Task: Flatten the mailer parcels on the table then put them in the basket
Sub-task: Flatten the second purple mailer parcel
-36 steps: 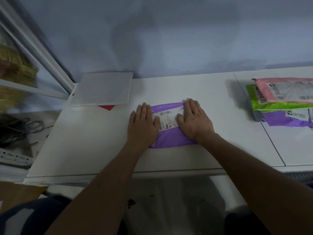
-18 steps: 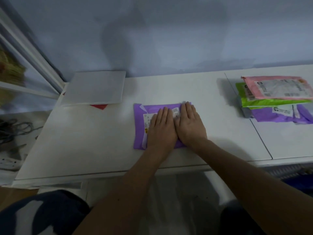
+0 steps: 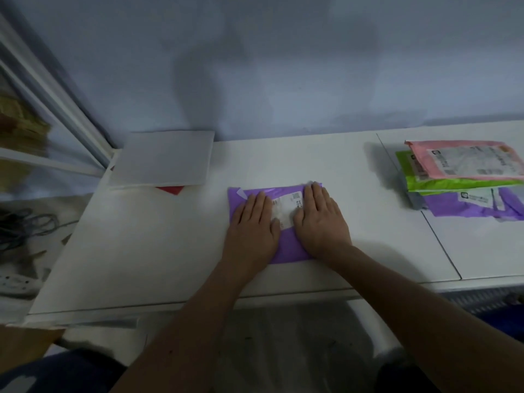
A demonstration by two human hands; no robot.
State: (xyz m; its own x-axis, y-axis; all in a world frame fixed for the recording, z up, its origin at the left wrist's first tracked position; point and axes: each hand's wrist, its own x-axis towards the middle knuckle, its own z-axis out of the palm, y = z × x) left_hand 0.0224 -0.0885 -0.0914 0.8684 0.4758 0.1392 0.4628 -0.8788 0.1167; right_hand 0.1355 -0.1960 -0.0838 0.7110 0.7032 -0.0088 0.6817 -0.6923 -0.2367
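Observation:
A purple mailer parcel with a white shipping label lies flat on the white table, near its front edge. My left hand presses palm-down on the parcel's left half. My right hand presses palm-down on its right half, fingers stretched toward the far edge. A strip of the label shows between the two hands. No basket is in view.
A stack of mailers in pink, green and purple lies at the right on the table. A white flat sheet over something red sits at the back left. Cables lie on the floor at the left.
My hands, side by side half a second ago, have slid apart across the purple parcel. The left one went left, the right one went right.

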